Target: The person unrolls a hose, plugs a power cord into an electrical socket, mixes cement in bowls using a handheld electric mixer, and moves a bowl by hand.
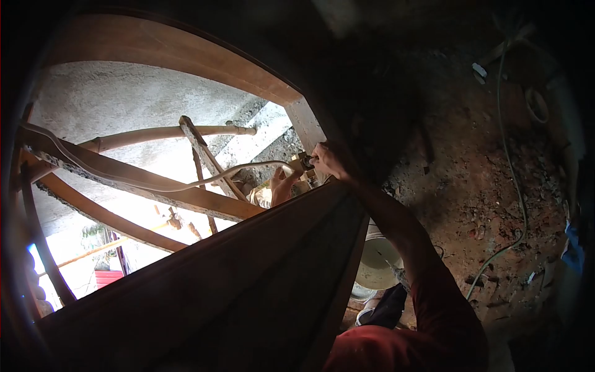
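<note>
A pale flexible hose (243, 167) crosses the bright opening and ends at a small tan and dark fitting (302, 163) near the frame's corner. My right hand (331, 161) reaches in from the dark side, its fingers closed in a pinch on this fitting. Beyond the dark wooden panel, my left hand (283, 186) is at the hose's end. Its fingers look curled around the hose there, though the panel's edge hides part of the hand. Exactly how hose and fitting join is too small to tell.
A wooden frame (186, 46) and a dark panel (204, 279) border the opening. Several poles and planks, including a thick plank (142, 177), cross outside. Below my right arm stands a bucket (378, 263). A thin hose (511, 161) lies on the rubble-strewn ground (471, 186).
</note>
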The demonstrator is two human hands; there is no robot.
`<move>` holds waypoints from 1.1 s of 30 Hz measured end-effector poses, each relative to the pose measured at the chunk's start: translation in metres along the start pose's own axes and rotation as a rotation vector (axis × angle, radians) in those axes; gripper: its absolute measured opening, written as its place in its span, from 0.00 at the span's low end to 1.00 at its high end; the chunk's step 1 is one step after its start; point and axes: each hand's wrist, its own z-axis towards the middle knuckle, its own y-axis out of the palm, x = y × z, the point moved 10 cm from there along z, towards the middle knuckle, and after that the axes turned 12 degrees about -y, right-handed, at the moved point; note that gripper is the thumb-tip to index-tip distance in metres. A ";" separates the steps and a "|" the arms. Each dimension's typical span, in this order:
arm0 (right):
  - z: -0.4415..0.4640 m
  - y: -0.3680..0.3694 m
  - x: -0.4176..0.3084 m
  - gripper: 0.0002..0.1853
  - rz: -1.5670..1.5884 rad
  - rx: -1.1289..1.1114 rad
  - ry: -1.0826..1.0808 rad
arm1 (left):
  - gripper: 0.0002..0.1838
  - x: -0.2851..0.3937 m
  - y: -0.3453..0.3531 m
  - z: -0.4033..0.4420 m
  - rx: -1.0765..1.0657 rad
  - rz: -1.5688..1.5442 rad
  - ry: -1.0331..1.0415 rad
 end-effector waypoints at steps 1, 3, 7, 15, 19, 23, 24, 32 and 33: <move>0.003 -0.005 -0.003 0.12 -0.003 -0.001 0.000 | 0.31 0.000 0.019 -0.008 -0.148 0.000 -0.125; 0.005 -0.011 -0.006 0.13 0.029 -0.014 0.056 | 0.19 -0.004 0.020 -0.008 -0.173 -0.078 -0.143; 0.008 -0.011 -0.012 0.14 0.025 -0.111 0.101 | 0.13 -0.024 0.010 0.025 -0.290 -0.197 -0.163; 0.017 -0.026 -0.040 0.14 -0.141 -0.119 -0.100 | 0.11 0.007 0.014 -0.002 -0.282 -0.271 0.059; 0.017 -0.023 -0.038 0.14 -0.050 -0.192 -0.041 | 0.18 0.028 0.022 -0.028 -0.175 0.120 -0.028; 0.018 -0.027 -0.026 0.15 0.122 -0.262 0.187 | 0.25 0.044 0.021 -0.037 -0.069 0.199 0.145; 0.018 -0.030 -0.028 0.16 0.137 -0.247 0.172 | 0.25 0.039 0.019 -0.035 -0.068 0.201 0.144; 0.028 -0.020 -0.034 0.17 0.107 -0.362 0.167 | 0.17 0.049 0.022 -0.032 -0.133 0.183 0.223; 0.024 -0.017 -0.035 0.16 0.074 -0.476 0.166 | 0.17 0.052 0.026 -0.033 -0.153 0.211 0.237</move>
